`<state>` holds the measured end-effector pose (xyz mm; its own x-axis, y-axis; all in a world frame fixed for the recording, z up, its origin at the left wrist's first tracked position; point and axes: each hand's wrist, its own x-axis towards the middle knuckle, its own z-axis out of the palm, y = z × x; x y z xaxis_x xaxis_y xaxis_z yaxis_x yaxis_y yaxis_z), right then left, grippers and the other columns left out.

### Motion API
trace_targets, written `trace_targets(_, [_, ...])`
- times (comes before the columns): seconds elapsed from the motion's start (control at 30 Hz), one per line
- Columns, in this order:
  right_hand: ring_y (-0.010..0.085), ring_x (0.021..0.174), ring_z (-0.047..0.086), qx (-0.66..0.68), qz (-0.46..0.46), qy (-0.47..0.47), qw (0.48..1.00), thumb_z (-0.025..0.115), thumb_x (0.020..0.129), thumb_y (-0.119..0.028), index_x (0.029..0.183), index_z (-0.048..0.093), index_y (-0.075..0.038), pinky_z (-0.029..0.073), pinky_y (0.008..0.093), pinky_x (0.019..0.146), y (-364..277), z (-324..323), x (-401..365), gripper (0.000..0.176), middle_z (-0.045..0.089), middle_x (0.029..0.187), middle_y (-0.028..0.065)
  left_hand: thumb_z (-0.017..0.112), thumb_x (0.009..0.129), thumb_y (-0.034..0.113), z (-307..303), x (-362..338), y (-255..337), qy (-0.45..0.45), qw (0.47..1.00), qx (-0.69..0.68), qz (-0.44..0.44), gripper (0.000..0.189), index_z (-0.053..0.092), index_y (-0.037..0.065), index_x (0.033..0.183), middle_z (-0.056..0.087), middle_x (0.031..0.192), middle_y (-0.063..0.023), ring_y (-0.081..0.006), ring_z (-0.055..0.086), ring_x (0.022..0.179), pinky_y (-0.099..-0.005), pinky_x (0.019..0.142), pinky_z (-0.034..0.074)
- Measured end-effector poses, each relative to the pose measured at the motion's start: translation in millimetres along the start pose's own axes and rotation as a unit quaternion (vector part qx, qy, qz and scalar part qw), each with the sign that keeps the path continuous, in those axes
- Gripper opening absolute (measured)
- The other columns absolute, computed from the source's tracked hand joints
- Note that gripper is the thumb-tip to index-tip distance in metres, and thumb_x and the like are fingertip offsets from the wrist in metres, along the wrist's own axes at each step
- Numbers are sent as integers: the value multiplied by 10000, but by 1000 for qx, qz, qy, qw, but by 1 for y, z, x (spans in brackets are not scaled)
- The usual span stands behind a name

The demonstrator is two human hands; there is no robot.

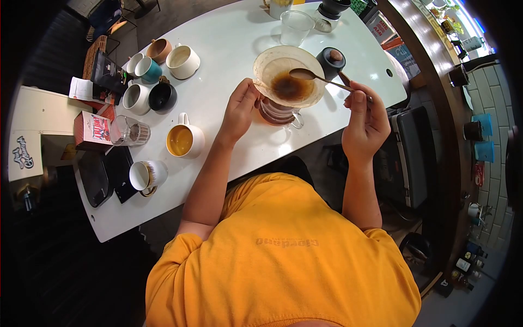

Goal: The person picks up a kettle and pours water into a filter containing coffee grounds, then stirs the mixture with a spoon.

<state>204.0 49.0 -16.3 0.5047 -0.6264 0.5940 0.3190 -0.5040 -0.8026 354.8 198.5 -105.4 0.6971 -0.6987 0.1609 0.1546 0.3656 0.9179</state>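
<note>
My right hand (366,117) is closed around the handle of a metal spoon (303,74), whose bowl is over a cone-shaped paper coffee filter (272,57). Wet brown coffee grounds (291,87) lie at the bottom of the filter. On the filter's left edge, the fingers of my left hand (242,106) are pinched; whether they also touch a dripper beneath cannot be made out. Under the filter stands a glass coffee server (278,113) with a clear handle, partly hidden. A dark round pot-like container (330,61) is just behind the spoon's handle.
On the white table (229,158) stand a mug with yellowish liquid (180,140), a tipped white cup (147,174), a ribbed glass (131,131) and several cups near a white mug (183,61). A clear plastic cup (297,28) stands behind the filter. Phones (95,177) lie left.
</note>
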Motion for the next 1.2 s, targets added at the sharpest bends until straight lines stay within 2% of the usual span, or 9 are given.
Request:
trace_targets(0.93, [91, 759, 577, 6, 1, 1, 1000, 563, 918, -31, 1016, 616, 50, 477, 210, 670, 3, 2, 0, 138, 618, 892, 72, 382, 1011, 220, -3, 0, -3, -1, 1000, 2, -7, 222, 488, 59, 900, 517, 802, 8, -70, 418, 737, -209, 694, 361])
trace_targets(1.0, [91, 760, 578, 5, 4, 2, 1000, 562, 918, -29, 1017, 617, 49, 476, 209, 670, 3, 3, 0, 137, 618, 893, 72, 403, 1003, 222, -8, 1, -6, -27, 999, -14, -10, 260, 532, 51, 1149, 510, 903, 10, -91, 425, 793, -222, 750, 364])
trace_targets(1.2, [89, 754, 580, -5, 10, -2, 1000, 563, 917, -27, 1013, 620, 49, 474, 207, 670, 2, 1, 2, 136, 621, 893, 71, 394, 1005, 217, -3, -2, -4, -24, 999, -18, -20, 256, 533, 47, 1137, 510, 906, 5, -95, 425, 795, -230, 750, 369])
